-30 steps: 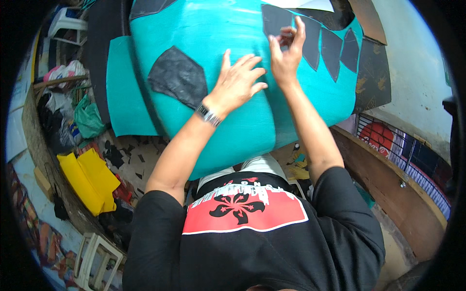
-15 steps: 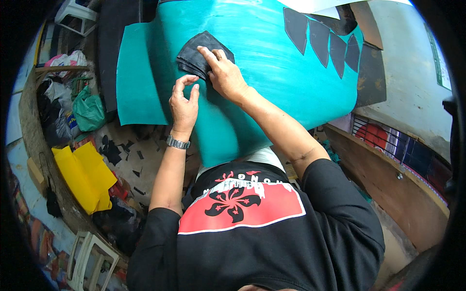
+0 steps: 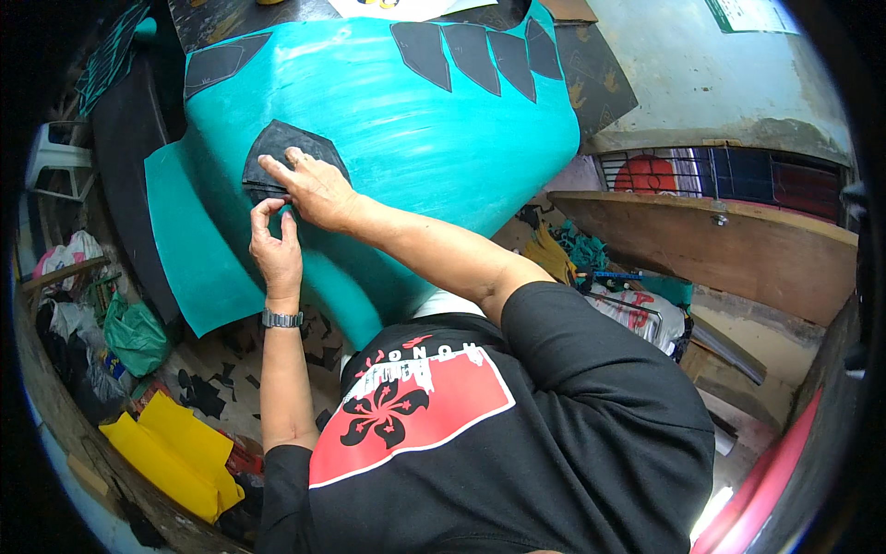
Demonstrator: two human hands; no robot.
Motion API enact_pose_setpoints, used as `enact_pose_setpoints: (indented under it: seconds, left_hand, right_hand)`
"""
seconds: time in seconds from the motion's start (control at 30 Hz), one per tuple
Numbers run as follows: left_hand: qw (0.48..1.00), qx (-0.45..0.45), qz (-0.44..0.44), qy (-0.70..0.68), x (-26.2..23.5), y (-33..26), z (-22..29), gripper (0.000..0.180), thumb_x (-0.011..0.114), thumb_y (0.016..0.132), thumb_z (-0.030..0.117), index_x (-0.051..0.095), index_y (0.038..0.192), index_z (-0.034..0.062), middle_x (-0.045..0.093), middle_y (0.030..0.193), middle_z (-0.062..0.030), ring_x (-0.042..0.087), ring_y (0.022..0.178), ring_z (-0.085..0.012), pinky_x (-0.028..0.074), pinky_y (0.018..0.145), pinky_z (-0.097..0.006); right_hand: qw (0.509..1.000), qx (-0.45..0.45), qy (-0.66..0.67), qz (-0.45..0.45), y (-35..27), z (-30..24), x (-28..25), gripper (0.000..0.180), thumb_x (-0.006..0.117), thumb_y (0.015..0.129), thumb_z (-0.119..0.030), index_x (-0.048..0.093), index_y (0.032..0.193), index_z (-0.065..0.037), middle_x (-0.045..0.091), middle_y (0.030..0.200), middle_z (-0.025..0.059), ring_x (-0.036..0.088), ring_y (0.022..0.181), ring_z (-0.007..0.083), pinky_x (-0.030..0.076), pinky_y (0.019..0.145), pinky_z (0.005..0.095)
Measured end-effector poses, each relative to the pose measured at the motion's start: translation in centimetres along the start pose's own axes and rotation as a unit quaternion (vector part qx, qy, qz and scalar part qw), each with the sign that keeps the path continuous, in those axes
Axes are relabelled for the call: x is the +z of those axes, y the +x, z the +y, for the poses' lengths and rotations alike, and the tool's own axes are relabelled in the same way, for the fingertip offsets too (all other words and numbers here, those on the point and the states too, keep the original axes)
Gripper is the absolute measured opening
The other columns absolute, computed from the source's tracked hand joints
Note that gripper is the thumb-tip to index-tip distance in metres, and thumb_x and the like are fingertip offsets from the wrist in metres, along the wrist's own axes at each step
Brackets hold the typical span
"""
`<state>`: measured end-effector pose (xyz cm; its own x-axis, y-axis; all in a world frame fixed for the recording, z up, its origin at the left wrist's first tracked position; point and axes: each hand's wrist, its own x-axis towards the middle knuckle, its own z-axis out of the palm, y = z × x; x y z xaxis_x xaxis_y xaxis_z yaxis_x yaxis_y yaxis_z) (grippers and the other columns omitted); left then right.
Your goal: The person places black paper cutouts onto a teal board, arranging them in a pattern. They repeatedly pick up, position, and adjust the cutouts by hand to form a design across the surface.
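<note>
Right hand (image 3: pixel 319 192) now atop black pieces (image 3: pixel 300 140), fingers apart; left hand (image 3: pixel 277 254) half-curled at their edge, grip unclear.

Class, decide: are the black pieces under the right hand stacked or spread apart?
Stacked: the black pieces show several layered edges near the left hand, with the right hand on top.

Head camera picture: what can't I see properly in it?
All in the head view:
How many pieces the black stack has: its upper layer and the right hand cover much of it.
Whether the left hand pinches a piece: too small to tell, close beside the right hand.
The whole white sheet: cut off by the top edge.
What's inside the green bag: its own sides hide it.
</note>
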<state>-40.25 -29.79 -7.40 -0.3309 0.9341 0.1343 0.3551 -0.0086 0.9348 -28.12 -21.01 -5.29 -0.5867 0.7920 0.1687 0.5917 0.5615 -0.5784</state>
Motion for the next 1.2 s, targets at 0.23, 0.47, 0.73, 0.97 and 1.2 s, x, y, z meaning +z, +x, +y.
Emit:
enact_pose_setpoints:
  seconds: [0.23,0.47,0.73,0.97,1.2]
  left_hand:
    - [1.0,-0.001,0.001,-0.018,0.7,0.2,0.1,0.023,0.062,0.088,-0.007,0.06,0.109,0.0011,0.07,0.107,-0.011,0.068,0.102,-0.0226,0.051,0.094,-0.035]
    - [0.999,-0.024,0.02,-0.02,0.8,0.1,-0.1,0.023,0.061,0.09,-0.009,0.059,0.111,0.0011,0.068,0.108,-0.0095,0.065,0.104,-0.0185,0.051,0.096,-0.033]
    - [0.998,0.037,0.057,0.016,2.0,0.6,-0.4,0.022,0.064,0.086,-0.006,0.06,0.105,0.0043,0.071,0.103,-0.0109,0.068,0.101,-0.0275,0.051,0.093,-0.04]
    - [0.988,0.066,0.024,0.136,1.8,1.1,-1.3,0.019,0.064,0.085,0.0,0.057,0.101,0.0087,0.071,0.104,-0.0063,0.065,0.102,-0.0303,0.043,0.099,-0.043]
    - [0.991,0.042,0.04,0.119,1.9,1.1,-1.8,0.022,0.068,0.086,0.002,0.058,0.104,0.0091,0.071,0.104,-0.0063,0.065,0.1,-0.0307,0.046,0.096,-0.043]
  right_hand:
    - [0.999,0.029,0.026,-0.017,-0.2,0.3,0.0,0.077,0.069,0.082,-0.004,0.037,0.152,-0.015,0.052,0.131,0.0325,0.062,0.109,0.049,0.056,0.084,0.0512]
    - [1.0,0.0,-0.002,0.018,-0.1,0.2,0.6,0.073,0.064,0.083,-0.001,0.04,0.15,-0.017,0.052,0.131,0.0293,0.062,0.106,0.0475,0.056,0.084,0.0512]
    - [0.991,0.045,0.122,0.021,-0.1,1.0,-0.5,0.078,0.069,0.076,0.005,0.041,0.146,-0.013,0.052,0.127,0.0239,0.061,0.103,0.0503,0.056,0.081,0.0536]
    - [0.966,0.105,0.234,0.032,0.6,2.6,-0.1,0.08,0.068,0.075,0.014,0.045,0.148,-0.012,0.055,0.109,0.0158,0.062,0.079,0.0194,0.056,0.072,0.0334]
    - [0.989,0.029,0.144,-0.019,-0.1,1.9,-1.5,0.084,0.068,0.074,0.013,0.04,0.149,-0.013,0.053,0.124,0.0248,0.064,0.1,0.0427,0.057,0.085,0.0456]
